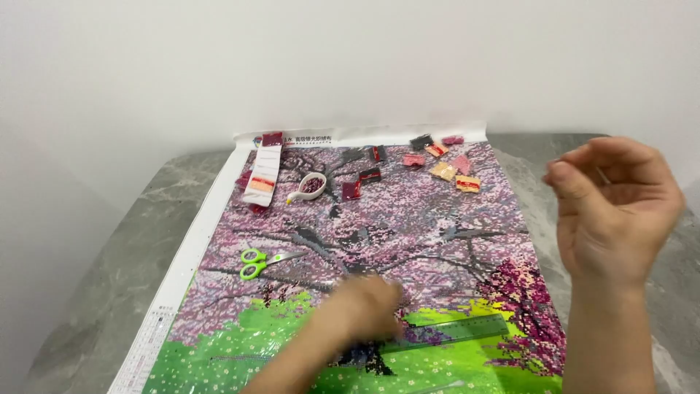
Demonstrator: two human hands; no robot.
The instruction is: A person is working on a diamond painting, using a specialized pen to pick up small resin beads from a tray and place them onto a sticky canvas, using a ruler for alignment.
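The left hand [362, 310] rests low on the diamond-painting canvas [408, 219], touching the left end of the clear green ruler [456, 332], whose long axis runs rightward and slightly up. It is blurred, so I cannot tell how its fingers are set. The right hand [612, 211] hovers off the canvas edge over the bench [109, 270], fingers loosely curled and empty (well apart from the ruler).

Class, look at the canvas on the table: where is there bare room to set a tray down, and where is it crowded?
Free: the canvas middle, between the green scissors and the raised right hand; also the grey table left of the canvas edge. Crowded: the top strip, with small bead packets, a white scoop tray and a label sheet. The left hand and ruler fill the lower part.
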